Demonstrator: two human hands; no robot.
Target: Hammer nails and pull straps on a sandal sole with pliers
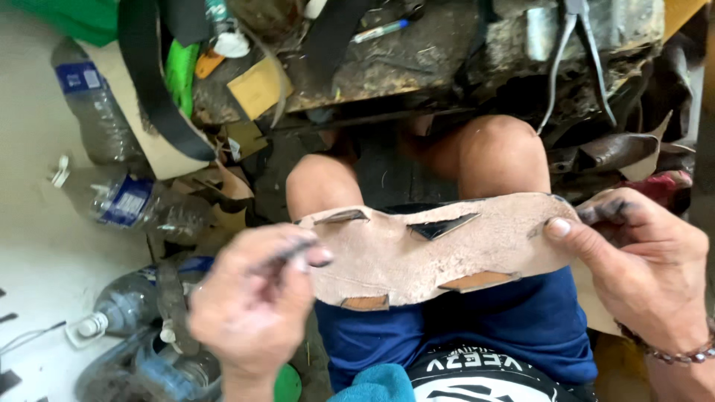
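Fingers pinch both ends: left hand (253, 301) at nine o'clock, right hand (644, 260) at three, leather piece (428, 257) stretched between.

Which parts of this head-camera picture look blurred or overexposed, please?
Head view: the left hand is motion-blurred; the tan leather piece with slit cuts and right hand are fairly sharp; the pale floor at the left edge is washed out; the space under the bench is dark.

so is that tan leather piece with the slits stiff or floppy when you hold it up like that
Probably pliable rather than rigid: the leather piece needs the left hand and right hand pinching opposite ends to stay spread. Its cut flaps curl away from the surface, which suggests thin, bendable hide. The rough, fuzzy face likely grips fingers well, so slipping seems unlikely.
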